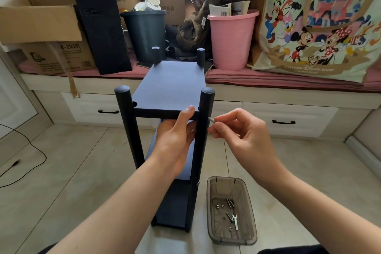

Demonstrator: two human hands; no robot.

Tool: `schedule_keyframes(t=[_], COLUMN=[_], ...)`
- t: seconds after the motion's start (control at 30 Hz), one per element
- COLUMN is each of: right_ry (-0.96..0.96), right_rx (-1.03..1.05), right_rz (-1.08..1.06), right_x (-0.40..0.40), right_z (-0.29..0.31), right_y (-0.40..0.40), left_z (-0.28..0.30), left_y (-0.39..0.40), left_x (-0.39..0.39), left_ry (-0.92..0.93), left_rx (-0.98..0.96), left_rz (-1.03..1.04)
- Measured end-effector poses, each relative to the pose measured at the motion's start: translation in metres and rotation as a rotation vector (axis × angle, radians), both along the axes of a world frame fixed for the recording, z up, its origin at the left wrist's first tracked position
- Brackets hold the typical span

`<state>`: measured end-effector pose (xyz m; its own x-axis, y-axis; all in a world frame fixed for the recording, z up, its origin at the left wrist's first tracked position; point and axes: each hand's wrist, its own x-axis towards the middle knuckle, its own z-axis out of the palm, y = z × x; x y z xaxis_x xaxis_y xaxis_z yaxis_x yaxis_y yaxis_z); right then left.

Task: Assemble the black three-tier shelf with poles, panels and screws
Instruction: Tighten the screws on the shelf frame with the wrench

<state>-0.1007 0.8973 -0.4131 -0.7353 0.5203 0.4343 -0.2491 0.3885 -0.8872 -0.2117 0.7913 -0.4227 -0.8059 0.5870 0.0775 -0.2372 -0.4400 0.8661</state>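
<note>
While the left hand (177,136) grips the top panel (169,86) edge, right hand (237,128) pinching a screw (211,119) against the near right pole (203,130), tray (214,222) of hardware beside the shelf (171,202).

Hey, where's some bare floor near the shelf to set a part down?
Free: tiles left of the shelf, between its poles and the black cable, and tiles right of the clear tray. Crowded: the bench behind, packed with boxes and bins; the strip between shelf and tray is narrow.
</note>
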Motion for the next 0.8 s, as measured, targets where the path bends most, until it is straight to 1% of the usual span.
schedule_keyframes(t=[0.2, 0.57, 0.6, 0.63, 0.7, 0.73, 0.8], right_ry=[0.002, -0.014, -0.018, -0.014, -0.001, 0.003, -0.015], right_rx=[0.004, 0.099, 0.137, 0.217, 0.451, 0.496, 0.416], right_rz=[-0.005, -0.011, -0.018, -0.039, -0.109, -0.132, -0.111], right_x=[-0.0046, -0.008, -0.0076, -0.0072, -0.0067, -0.007, -0.0073], right_z=[0.001, 0.0018, 0.0015, 0.002, 0.003, 0.003, 0.0041], right_y=[-0.0005, 0.0002, 0.0002, 0.0001, 0.0, 0.0005, 0.0006], left_z=[-0.0015, -0.0029, -0.003, -0.0033, -0.0042, -0.0043, -0.004], left_y=[0.0018, 0.0003, 0.0001, 0.0001, 0.0002, 0.0002, 0.0], left_x=[0.0029, 0.0015, 0.0014, 0.0013, 0.001, 0.0008, 0.0007], left_ry=[-0.014, -0.038, -0.037, -0.034, -0.026, -0.021, -0.025], left_rx=[0.015, 0.024, 0.025, 0.026, 0.029, 0.029, 0.026], left_rz=[0.015, 0.009, 0.006, 0.002, -0.001, -0.001, 0.0])
